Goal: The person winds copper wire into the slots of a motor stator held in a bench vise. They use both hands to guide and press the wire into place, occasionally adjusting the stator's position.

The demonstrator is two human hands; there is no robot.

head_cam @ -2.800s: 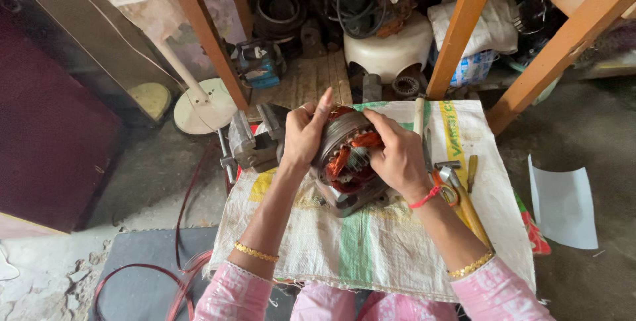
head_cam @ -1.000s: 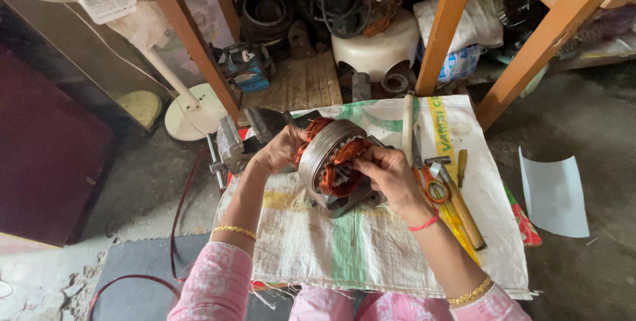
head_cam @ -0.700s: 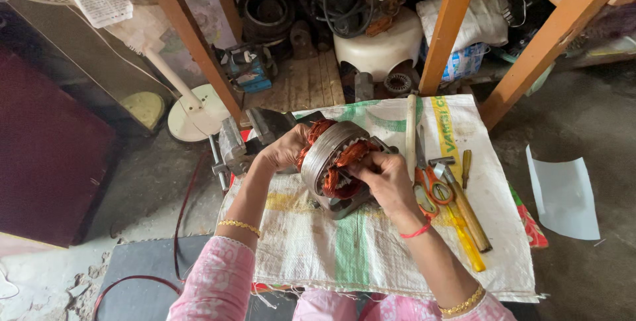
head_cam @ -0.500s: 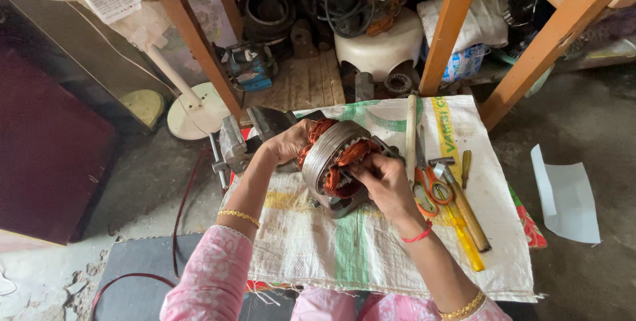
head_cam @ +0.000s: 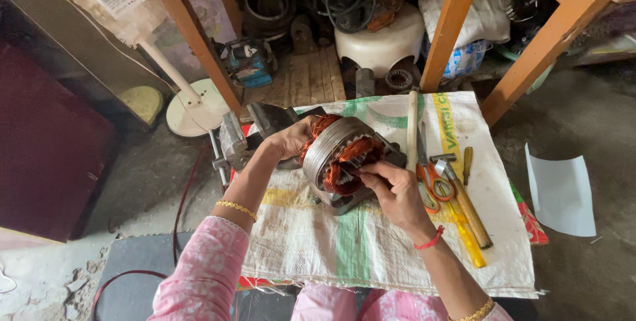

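- The motor stator (head_cam: pixel 341 162), a steel ring packed with copper-red windings, sits a little above the middle of the woven sack (head_cam: pixel 344 248) that covers the low bench, tipped so its open bore faces roughly five o'clock, toward the person.
- The left hand (head_cam: pixel 288 141) lies at nine o'clock of the stator, palm wrapped around the outer winding bulge; its grip is clenched on that far-left side, steadying the piece.
- The right hand (head_cam: pixel 394 188) comes in from four o'clock. Its fingertips (head_cam: pixel 366 170) are pinched together right at the bore's edge, touching the windings there. I cannot tell whether they pinch a wire or a strip of insulation; whatever is between them is too small to make out.
- The relation that matters: the stator's axis runs from about eleven to five o'clock, and the right hand lies on the open end of that line, so it is the nearer hand to the inner coils; the left only braces the shell.
- The stator looks used: dull grey laminations, pale slot liners showing as teeth inside the ring, and copper coils bunched at both ends.
- At three o'clock of the stator, just beside the right hand, lie orange-handled scissors (head_cam: pixel 434 182), a hammer (head_cam: pixel 464 202) with a wooden handle, a yellow ruler (head_cam: pixel 467 241) and a small screwdriver (head_cam: pixel 467 164).
- A long pale stick (head_cam: pixel 412 129) lies at one o'clock, pointing away from the person.
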